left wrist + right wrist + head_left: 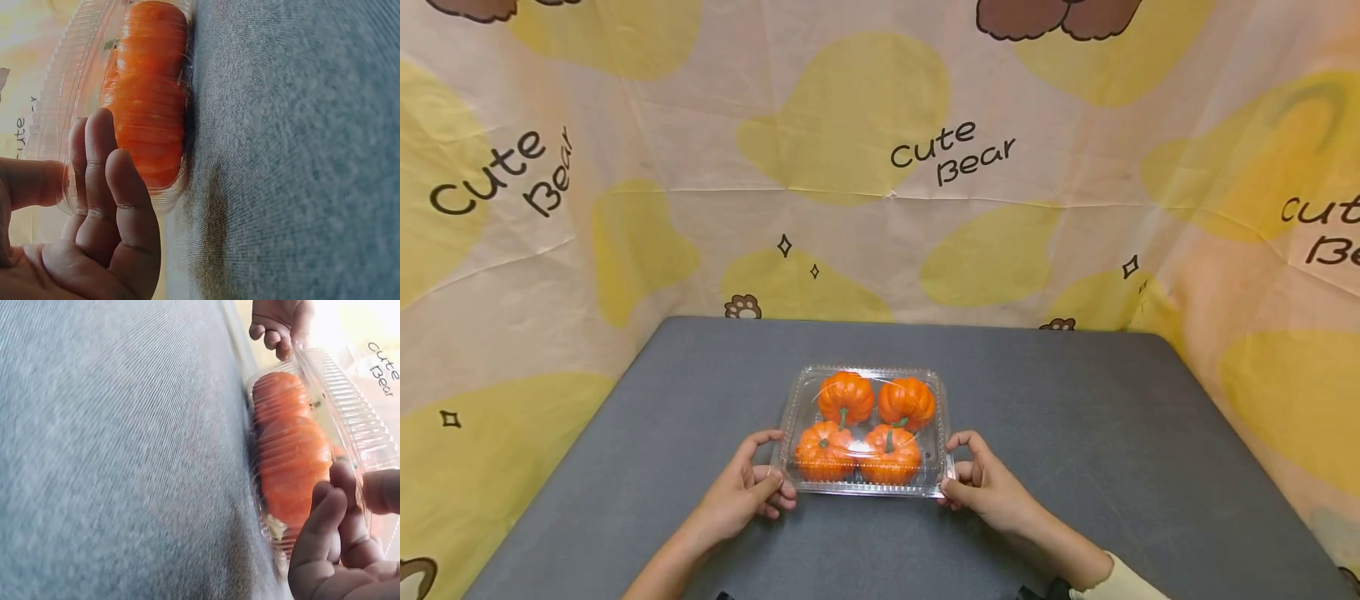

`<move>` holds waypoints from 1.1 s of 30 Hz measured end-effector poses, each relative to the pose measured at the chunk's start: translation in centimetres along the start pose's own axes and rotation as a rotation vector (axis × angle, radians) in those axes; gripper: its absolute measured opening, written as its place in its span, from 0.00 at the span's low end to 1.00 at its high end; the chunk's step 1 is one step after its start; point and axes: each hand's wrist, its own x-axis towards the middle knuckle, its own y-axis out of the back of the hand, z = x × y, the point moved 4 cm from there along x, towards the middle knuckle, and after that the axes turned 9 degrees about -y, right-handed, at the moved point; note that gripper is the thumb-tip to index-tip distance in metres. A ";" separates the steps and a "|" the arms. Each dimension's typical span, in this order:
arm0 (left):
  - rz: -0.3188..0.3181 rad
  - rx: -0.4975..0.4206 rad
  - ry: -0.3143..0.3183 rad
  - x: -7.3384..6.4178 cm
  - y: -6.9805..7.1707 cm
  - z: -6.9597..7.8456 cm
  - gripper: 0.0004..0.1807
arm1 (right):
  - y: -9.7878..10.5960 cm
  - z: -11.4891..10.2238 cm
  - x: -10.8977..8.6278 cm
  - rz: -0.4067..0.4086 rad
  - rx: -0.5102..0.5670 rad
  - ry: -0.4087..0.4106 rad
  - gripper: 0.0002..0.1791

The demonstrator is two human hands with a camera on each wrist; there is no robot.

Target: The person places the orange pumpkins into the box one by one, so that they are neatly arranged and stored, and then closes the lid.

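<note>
A clear plastic clamshell box sits on the grey table with its lid down. Inside it, several orange pumpkins with green stems show through the plastic. My left hand pinches the rim at the box's near left corner, thumb above and fingers below. On the opposite side, my right hand grips the near right corner between thumb and fingers. The left wrist view shows the ribbed box wall close to the fingertips. Both hands appear in the right wrist view, at opposite ends of the box.
The grey tabletop spreads out around the box. A printed cloth with yellow patches and "Cute Bear" lettering hangs behind the table and along both sides.
</note>
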 end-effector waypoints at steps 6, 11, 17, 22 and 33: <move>0.007 0.009 0.004 0.2 0.0 0.0 0.31 | 0.0 -0.1 0.1 0.029 0.020 -0.028 0.25; -0.002 -0.003 -0.019 0.3 0.0 -0.1 0.31 | 0.0 0.0 0.2 0.026 0.040 -0.020 0.26; -0.003 -0.009 -0.023 0.3 -0.1 -0.2 0.31 | 0.0 0.1 0.4 0.022 0.053 -0.039 0.27; 0.013 0.025 -0.011 0.5 -0.1 -0.2 0.31 | 0.3 0.2 0.4 0.042 0.024 -0.070 0.26; 0.088 0.372 -0.001 0.3 1.3 0.3 0.27 | 2.6 -0.7 -0.2 0.078 -0.332 -0.039 0.25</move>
